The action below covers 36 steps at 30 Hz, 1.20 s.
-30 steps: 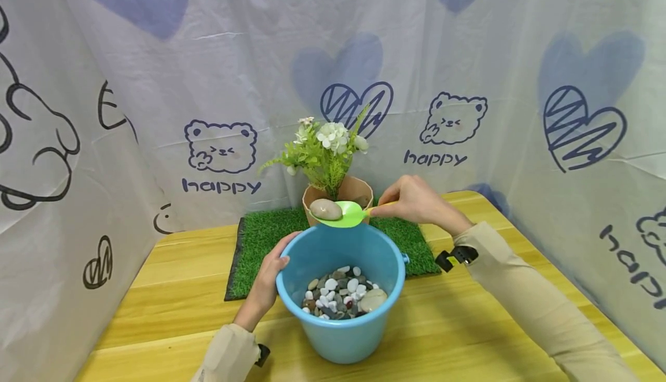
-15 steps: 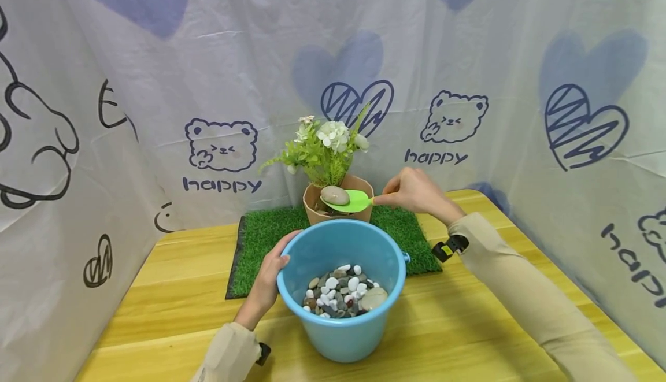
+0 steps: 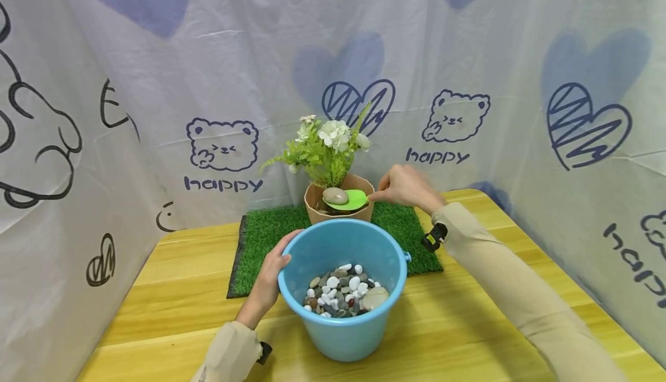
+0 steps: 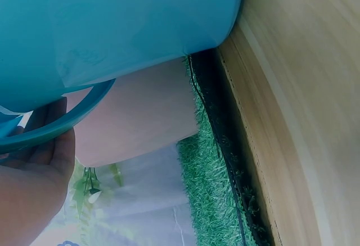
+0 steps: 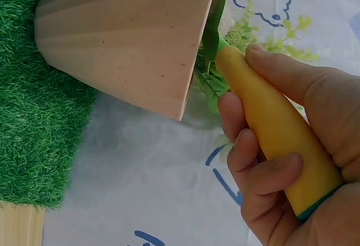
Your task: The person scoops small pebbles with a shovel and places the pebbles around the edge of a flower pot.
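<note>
My right hand (image 3: 408,187) grips the yellow handle of a small garden trowel (image 5: 275,122), fingers and thumb wrapped round it in the right wrist view. On the trowel's green blade (image 3: 356,199) lies a large smooth stone (image 3: 335,196). The blade is over the mouth of a pinkish-tan flowerpot (image 3: 340,216), which holds a plant with white flowers (image 3: 333,139). My left hand (image 3: 269,272) holds the left rim of a blue bucket (image 3: 343,338), thumb over the edge. Inside the bucket are white, grey and brown pebbles (image 3: 338,292), with one large pale stone (image 3: 374,298) among them.
The flowerpot stands on a green artificial grass mat (image 3: 260,249), right behind the bucket. Beneath is a yellow wood-grain table (image 3: 177,278). A white curtain (image 3: 250,52) printed with hearts and bears encloses the back and sides.
My right hand has moved away from me and slightly left, taking the trowel and its stone from above the bucket's far rim to over the flowerpot. The left hand stays on the bucket.
</note>
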Motion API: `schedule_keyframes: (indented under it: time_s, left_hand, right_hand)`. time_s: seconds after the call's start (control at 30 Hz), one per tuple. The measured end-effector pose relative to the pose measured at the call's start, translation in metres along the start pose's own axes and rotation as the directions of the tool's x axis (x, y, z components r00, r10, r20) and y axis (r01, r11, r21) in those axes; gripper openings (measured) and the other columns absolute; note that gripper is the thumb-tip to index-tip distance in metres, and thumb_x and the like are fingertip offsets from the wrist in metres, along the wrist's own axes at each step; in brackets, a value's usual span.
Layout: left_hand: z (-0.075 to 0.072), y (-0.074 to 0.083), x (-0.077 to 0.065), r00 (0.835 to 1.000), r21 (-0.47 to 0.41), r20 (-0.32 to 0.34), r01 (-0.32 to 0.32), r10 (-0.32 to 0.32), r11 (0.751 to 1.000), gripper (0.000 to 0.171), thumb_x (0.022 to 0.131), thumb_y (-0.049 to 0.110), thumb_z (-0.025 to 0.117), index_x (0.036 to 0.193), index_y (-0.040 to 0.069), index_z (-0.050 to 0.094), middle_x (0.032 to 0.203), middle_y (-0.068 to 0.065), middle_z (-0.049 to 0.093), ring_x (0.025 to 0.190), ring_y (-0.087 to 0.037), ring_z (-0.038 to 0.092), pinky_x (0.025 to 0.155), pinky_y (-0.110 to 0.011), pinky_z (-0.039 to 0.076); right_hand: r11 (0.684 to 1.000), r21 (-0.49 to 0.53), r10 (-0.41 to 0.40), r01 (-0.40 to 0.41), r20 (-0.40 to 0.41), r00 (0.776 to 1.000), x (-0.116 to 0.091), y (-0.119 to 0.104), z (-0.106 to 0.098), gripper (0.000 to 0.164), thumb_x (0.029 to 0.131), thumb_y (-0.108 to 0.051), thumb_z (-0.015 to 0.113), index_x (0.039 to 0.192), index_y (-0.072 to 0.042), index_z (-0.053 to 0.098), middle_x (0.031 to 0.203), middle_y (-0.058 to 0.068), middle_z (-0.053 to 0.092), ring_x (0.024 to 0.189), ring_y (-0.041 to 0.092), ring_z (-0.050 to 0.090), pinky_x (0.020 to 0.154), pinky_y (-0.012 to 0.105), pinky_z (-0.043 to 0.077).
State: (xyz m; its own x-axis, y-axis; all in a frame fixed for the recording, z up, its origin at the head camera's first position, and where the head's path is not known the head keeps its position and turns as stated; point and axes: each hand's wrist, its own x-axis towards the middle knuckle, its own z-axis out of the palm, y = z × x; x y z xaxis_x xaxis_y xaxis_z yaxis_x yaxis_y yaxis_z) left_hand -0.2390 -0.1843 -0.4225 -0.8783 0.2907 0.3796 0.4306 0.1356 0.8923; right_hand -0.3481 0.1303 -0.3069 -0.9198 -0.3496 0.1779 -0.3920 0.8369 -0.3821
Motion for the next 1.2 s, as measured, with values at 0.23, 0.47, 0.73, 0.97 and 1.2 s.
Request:
schedule_keyframes:
  time_s: [0.23,0.47,0.73,0.97,1.2]
  left_hand:
    - [0.0,-0.001,0.001,1.0,0.007,0.007,-0.013,0.013,1.0,0.057,0.094,0.024,0.03,0.148,0.009,0.04,0.144,-0.02,0.048,0.121,-0.045,0.054,0.089,-0.048,0.052]
    - [0.0,-0.001,0.002,1.0,-0.019,0.024,-0.018,0.019,1.0,0.057,0.095,0.024,0.03,0.149,0.006,0.038,0.144,-0.022,0.047,0.122,-0.047,0.052,0.09,-0.049,0.052]
    - [0.001,-0.002,0.001,1.0,-0.011,0.011,-0.02,0.02,1.0,0.057,0.095,0.024,0.03,0.148,0.009,0.04,0.144,-0.021,0.048,0.122,-0.046,0.052,0.09,-0.049,0.051]
    - [0.002,-0.002,0.0,1.0,-0.018,0.015,-0.017,0.017,1.0,0.056,0.095,0.022,0.03,0.148,0.01,0.04,0.145,-0.021,0.047,0.123,-0.046,0.052,0.09,-0.048,0.051]
    - [0.001,0.0,0.0,1.0,-0.016,0.006,-0.017,0.017,1.0,0.056,0.094,0.022,0.029,0.148,0.009,0.04,0.145,-0.022,0.047,0.123,-0.046,0.052,0.091,-0.052,0.051]
  right_hand:
    - [1.0,-0.02,0.025,-0.023,0.07,0.997,0.009,-0.006,-0.001,0.03,0.082,-0.041,0.076,0.059,-0.022,0.073,0.055,-0.004,0.064,0.048,0.009,0.048,0.044,0.022,0.033]
    - [0.998,-0.04,0.055,-0.051,0.127,0.99,0.017,-0.01,-0.002,0.035,0.082,-0.04,0.076,0.055,-0.019,0.069,0.054,-0.002,0.064,0.044,0.007,0.04,0.042,0.021,0.028]
    - [0.995,-0.095,0.058,-0.043,0.166,0.984,0.027,-0.017,0.0,0.027,0.081,-0.042,0.076,0.069,-0.017,0.079,0.058,-0.004,0.068,0.055,0.013,0.06,0.046,0.022,0.035]
    - [0.991,-0.123,0.072,-0.051,0.18,0.981,0.033,-0.028,-0.003,0.024,0.081,-0.038,0.077,0.073,-0.016,0.08,0.061,-0.003,0.069,0.057,0.014,0.061,0.047,0.023,0.036]
    - [0.976,-0.216,0.047,-0.015,0.141,0.989,0.038,-0.042,-0.008,0.029,0.079,-0.038,0.079,0.069,-0.011,0.077,0.058,-0.001,0.066,0.053,0.012,0.053,0.05,0.026,0.038]
